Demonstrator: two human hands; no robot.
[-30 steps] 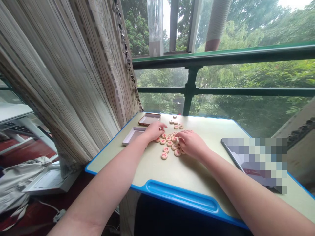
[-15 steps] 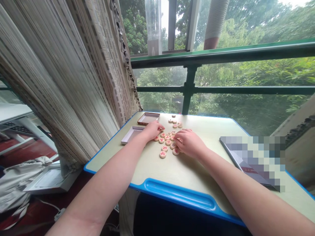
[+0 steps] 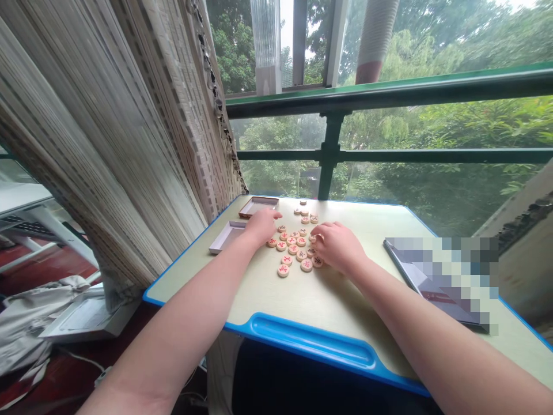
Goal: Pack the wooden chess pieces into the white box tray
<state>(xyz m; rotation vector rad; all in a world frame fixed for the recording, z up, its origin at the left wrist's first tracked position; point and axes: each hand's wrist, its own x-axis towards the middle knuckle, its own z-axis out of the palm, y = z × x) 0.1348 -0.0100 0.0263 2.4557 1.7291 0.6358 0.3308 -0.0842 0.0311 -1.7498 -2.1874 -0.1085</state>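
Several round wooden game pieces with red markings (image 3: 294,249) lie in a loose cluster on a pale desk with a blue rim (image 3: 311,340). My left hand (image 3: 261,223) rests at the cluster's left edge, fingers stretched toward the pieces. My right hand (image 3: 337,245) sits on the cluster's right side with its fingers curled down over some pieces. A few more pieces (image 3: 306,214) lie apart, farther back. Two shallow trays stand at the left: a brown one (image 3: 258,206) at the back and a pale one (image 3: 227,236) nearer.
A striped curtain (image 3: 129,132) hangs close at the left. A green railing (image 3: 389,92) and window glass run behind the desk. A flat dark item, partly blurred (image 3: 436,279), lies on the desk's right side. Clutter lies on the floor (image 3: 52,323) at lower left.
Both hands shifted slightly over the pieces: the left hand drew a little left and back, the right hand's fingers crept further onto the cluster. The view tilted slightly.
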